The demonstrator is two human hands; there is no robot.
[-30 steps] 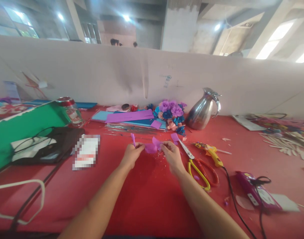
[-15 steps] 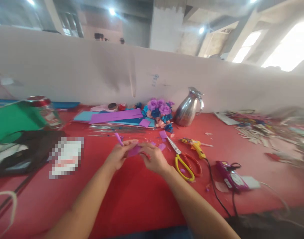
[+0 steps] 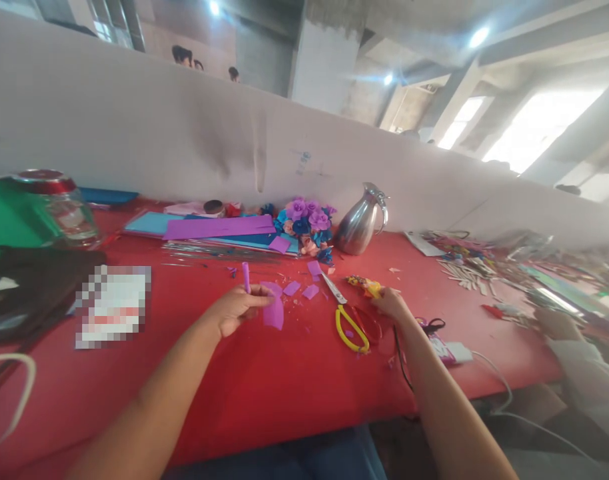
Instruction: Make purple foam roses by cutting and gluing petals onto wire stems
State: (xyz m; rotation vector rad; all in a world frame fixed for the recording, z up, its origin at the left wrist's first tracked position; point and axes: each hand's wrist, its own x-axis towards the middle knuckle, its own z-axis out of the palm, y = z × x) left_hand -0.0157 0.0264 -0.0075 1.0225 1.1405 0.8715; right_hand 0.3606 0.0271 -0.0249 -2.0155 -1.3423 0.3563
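My left hand (image 3: pixel 237 310) pinches a piece of purple paper (image 3: pixel 273 313) that hangs from the fingertips on the right. A rolled purple piece (image 3: pixel 246 275) stands up above the same hand; whether both are one strip I cannot tell. My right hand (image 3: pixel 392 305) is closed round the handle of a yellow hot glue gun (image 3: pixel 370 287), whose nozzle end points left. The gun lies low over the red table, its handle mostly covered by my fingers. Scissors (image 3: pixel 340 303) with one yellow and one red handle lie between my hands, beside small purple paper squares (image 3: pixel 310 292).
Paper flowers (image 3: pixel 309 223) and a steel jug (image 3: pixel 362 223) stand at the back, beside stacked purple paper sheets (image 3: pixel 219 228). A glass jar (image 3: pixel 69 217) and dark bag (image 3: pixel 39 287) are left. Another person's sleeve and hand (image 3: pixel 559 325) reach in from the right.
My right hand has left the purple paper, moved right and closed on the glue gun. My left hand still holds the paper, which now hangs down. Another person's arm has come into view.
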